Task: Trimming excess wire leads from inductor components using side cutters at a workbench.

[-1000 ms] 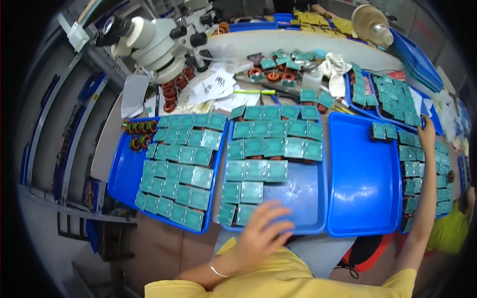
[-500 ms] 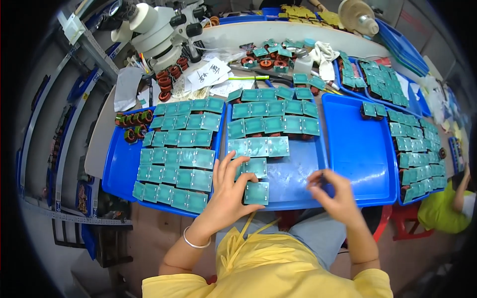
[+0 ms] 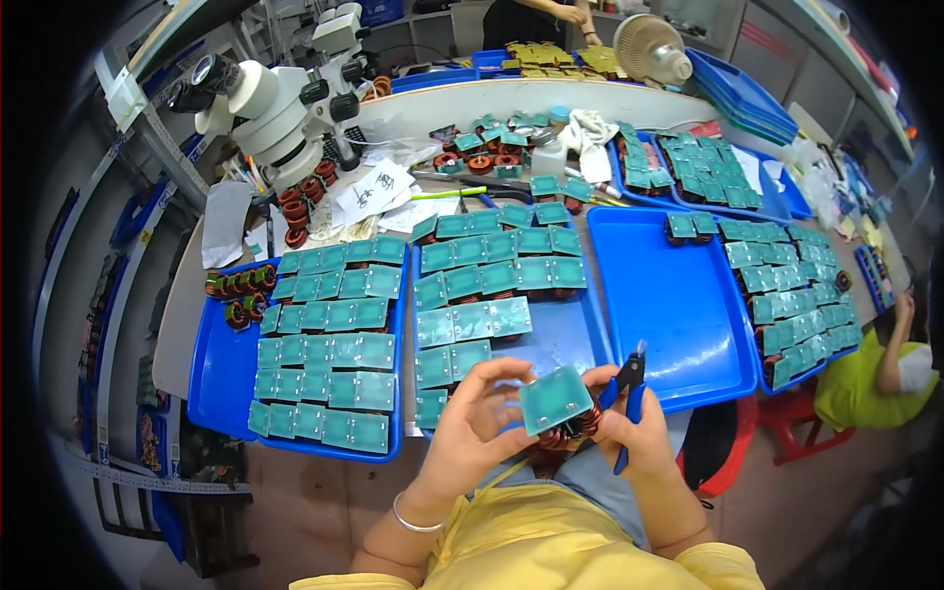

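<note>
In front of my body, at the near edge of the middle blue tray (image 3: 602,339), a green square circuit board (image 3: 556,398) with a copper-wound coil (image 3: 587,423) under it is held up and tilted. My left hand (image 3: 477,428) grips its left side between thumb and fingers. My right hand (image 3: 634,423) holds blue-handled side cutters (image 3: 629,388), jaws pointing up and away. Its fingers also lie against the coil's right side. The middle tray carries rows of similar green boards (image 3: 474,323) on its left and far parts.
A left blue tray (image 3: 221,379) holds more boards and bare coils (image 3: 241,282). At right stand another blue tray (image 3: 678,344) and one full of boards (image 3: 787,295). A microscope (image 3: 270,123), papers (image 3: 374,192), a bottle (image 3: 549,159) and a fan (image 3: 651,49) stand behind. Other people work nearby.
A board with its coil now sits raised between both hands, near the body. My right hand has moved in to meet my left and plainly shows the cutters. The view has shifted.
</note>
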Demonstrator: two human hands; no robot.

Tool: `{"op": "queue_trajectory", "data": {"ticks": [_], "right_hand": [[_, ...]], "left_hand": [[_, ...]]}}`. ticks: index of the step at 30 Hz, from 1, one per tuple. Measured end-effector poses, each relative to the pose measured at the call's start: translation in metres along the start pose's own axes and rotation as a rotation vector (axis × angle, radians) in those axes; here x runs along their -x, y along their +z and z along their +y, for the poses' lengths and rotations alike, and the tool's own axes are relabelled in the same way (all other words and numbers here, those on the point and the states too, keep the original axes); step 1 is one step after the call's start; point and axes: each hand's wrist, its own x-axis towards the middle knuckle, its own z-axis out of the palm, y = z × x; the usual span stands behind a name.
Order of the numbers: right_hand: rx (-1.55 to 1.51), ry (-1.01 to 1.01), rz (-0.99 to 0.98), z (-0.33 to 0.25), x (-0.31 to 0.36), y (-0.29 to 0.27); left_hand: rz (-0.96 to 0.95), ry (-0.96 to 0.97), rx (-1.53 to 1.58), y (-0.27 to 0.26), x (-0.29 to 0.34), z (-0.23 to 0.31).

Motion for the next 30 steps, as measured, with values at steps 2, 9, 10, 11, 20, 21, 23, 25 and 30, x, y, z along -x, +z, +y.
{"op": "queue_trajectory", "data": {"ticks": [2, 9, 10, 11, 20, 21, 23, 25, 30], "right_hand": [[0.026, -0.147, 0.015, 0.008, 0.000, -0.002], [0.163, -0.489, 0.104, 0.010, 0.011, 0.013], [0.369, -0.550, 0.110, 0.012, 0.012, 0.012], [0.577, -0.607, 0.114, 0.014, 0.013, 0.011], [0.926, -0.569, 0.002, -0.037, 0.025, -0.030], [1.003, -0.404, 0.019, -0.043, 0.026, -0.027], [1.075, -0.223, 0.040, -0.050, 0.027, -0.021], [1.333, -0.464, -0.134, -0.053, 0.025, -0.017], [1.461, -0.521, -0.193, -0.056, 0.030, -0.008]], "left_hand": [[0.067, -0.036, 0.034, 0.003, 0.004, -0.009], [0.097, 0.108, 0.045, 0.031, 0.007, -0.024], [0.085, 0.112, -0.013, 0.035, 0.006, -0.024], [0.087, 0.108, -0.014, 0.035, 0.006, -0.021], [0.100, -0.350, 0.404, 0.028, 0.005, -0.014], [0.074, -0.368, 0.527, 0.027, 0.009, -0.014], [0.088, -0.382, 0.611, 0.025, 0.012, -0.013], [0.024, -0.279, 0.355, 0.022, 0.014, -0.016], [0.124, -0.197, -0.022, 0.032, 0.016, -0.014]]}}
